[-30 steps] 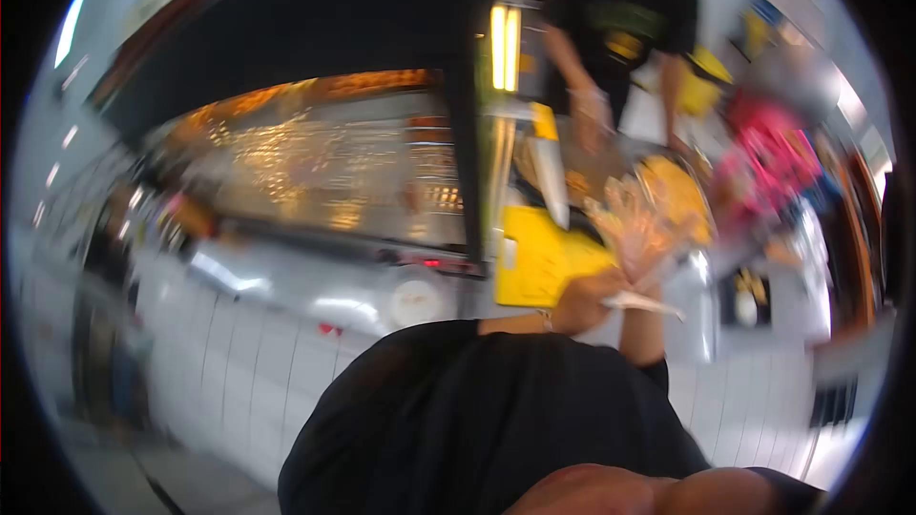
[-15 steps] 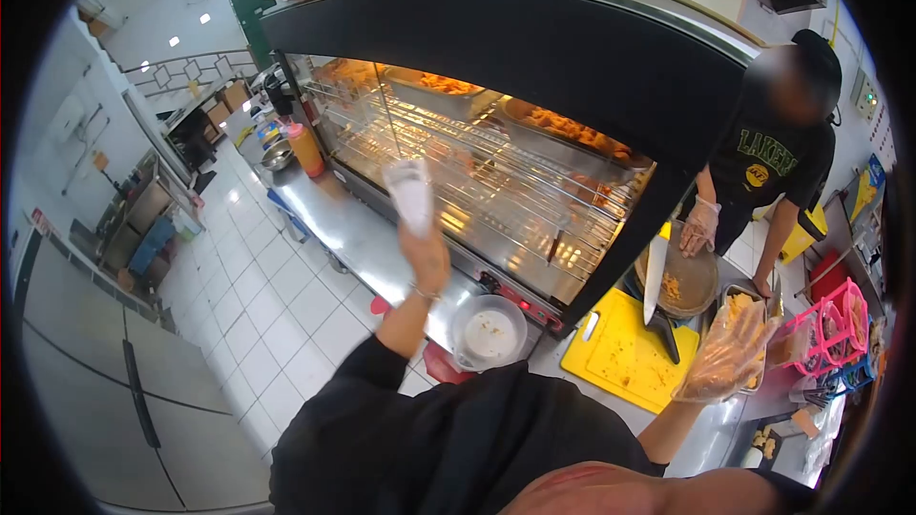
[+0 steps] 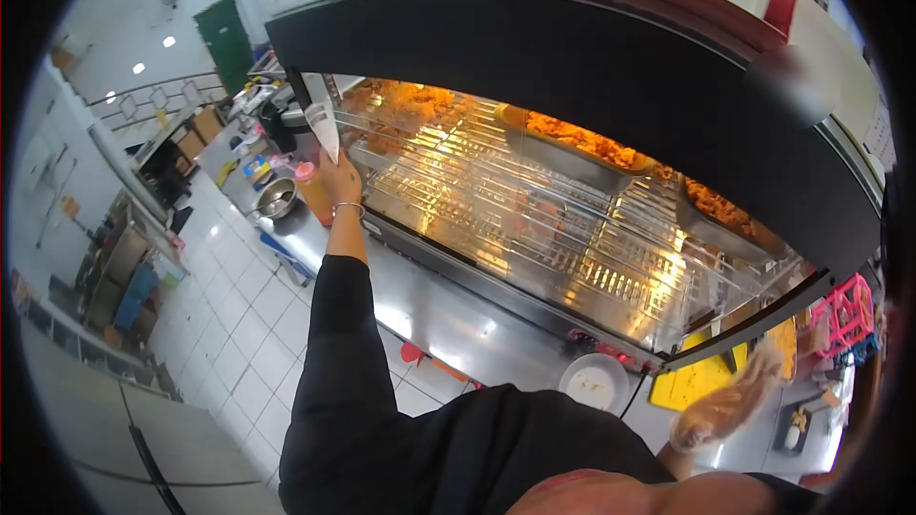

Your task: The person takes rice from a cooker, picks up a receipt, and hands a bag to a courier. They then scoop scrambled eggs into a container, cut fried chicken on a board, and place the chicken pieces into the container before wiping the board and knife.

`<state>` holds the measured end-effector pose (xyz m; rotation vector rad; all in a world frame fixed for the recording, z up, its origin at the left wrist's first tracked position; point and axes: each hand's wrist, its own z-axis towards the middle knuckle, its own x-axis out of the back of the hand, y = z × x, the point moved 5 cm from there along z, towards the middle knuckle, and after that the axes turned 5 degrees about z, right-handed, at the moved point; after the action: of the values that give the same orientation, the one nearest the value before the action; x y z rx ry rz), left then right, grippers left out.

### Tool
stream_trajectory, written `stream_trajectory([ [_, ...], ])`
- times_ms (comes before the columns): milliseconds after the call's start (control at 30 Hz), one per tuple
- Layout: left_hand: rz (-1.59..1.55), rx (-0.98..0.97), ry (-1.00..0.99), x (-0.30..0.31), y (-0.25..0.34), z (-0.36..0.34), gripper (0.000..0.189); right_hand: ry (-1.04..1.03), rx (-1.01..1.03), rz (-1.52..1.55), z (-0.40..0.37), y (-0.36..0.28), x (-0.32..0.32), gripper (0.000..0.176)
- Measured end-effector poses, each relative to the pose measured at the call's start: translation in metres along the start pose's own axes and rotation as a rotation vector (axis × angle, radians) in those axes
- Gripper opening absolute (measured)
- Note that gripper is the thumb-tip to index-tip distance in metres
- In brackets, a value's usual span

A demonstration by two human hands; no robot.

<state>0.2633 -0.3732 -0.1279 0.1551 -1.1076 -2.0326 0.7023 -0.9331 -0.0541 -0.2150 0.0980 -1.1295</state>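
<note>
Out at the left end of the glass-fronted warming cabinet [image 3: 534, 267], my left hand [image 3: 339, 179] is closed on a white paper cone [image 3: 324, 129] with some print on it. Right beside that hand stands a squeeze bottle [image 3: 313, 195] with orange sauce and a pink top. My right hand [image 3: 716, 415], in a clear plastic glove, is held low at the right near the yellow cutting board [image 3: 682, 386]. Its fingers look stretched out, though motion blurs them, and nothing shows in them.
Trays of orange fried food [image 3: 582, 140] sit inside the lit cabinet. On the steel counter [image 3: 458, 310] are a metal bowl [image 3: 277, 198] and a white tub [image 3: 593, 383]. A pink basket [image 3: 844, 315] stands far right.
My left hand has carried the paper cone left, towards the squeeze bottle. The view has turned left and closer to the cabinet; the co-worker is now hidden behind it.
</note>
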Motion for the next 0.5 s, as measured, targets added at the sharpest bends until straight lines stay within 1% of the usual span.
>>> stream_trajectory([
  [67,0.012,-0.053,0.042,0.000,-0.004,0.004,0.038,-0.086,0.067,0.071,0.012,-0.022,-0.043,0.091],
  [100,0.014,-0.084,0.067,0.000,-0.002,0.006,0.041,-0.095,0.051,0.117,0.017,-0.029,-0.067,0.090],
  [133,0.075,-0.073,0.101,0.005,0.001,0.003,0.045,-0.106,0.032,0.164,0.018,-0.036,-0.092,0.089],
  [167,0.026,-0.064,0.082,0.002,-0.008,0.002,0.043,-0.114,0.013,0.212,0.019,-0.042,-0.115,0.088],
  [233,-0.077,-0.049,0.054,-0.004,-0.023,0.003,0.039,-0.242,0.156,0.264,0.029,-0.056,-0.167,0.074],
  [267,-0.238,-0.023,0.025,-0.006,-0.020,-0.001,0.037,-0.355,0.186,0.314,0.039,-0.064,-0.196,0.072],
  [333,-0.554,0.034,-0.038,-0.007,0.006,-0.027,0.034,-0.560,0.223,0.291,0.059,-0.092,-0.253,0.067],
  [367,-0.605,0.143,-0.160,-0.008,0.013,-0.040,0.030,-0.650,0.235,0.221,0.068,-0.107,-0.281,0.065],
  [400,-0.651,0.253,-0.281,-0.011,0.018,-0.056,0.028,-0.676,0.273,0.283,0.066,-0.111,-0.311,0.062],
  [433,-0.683,0.268,-0.338,-0.015,0.026,-0.072,0.027,-0.705,0.312,0.345,0.062,-0.115,-0.340,0.060],
  [500,-0.735,0.175,-0.402,-0.023,0.046,-0.107,0.024,-0.783,0.367,0.334,0.069,-0.149,-0.390,0.053],
])
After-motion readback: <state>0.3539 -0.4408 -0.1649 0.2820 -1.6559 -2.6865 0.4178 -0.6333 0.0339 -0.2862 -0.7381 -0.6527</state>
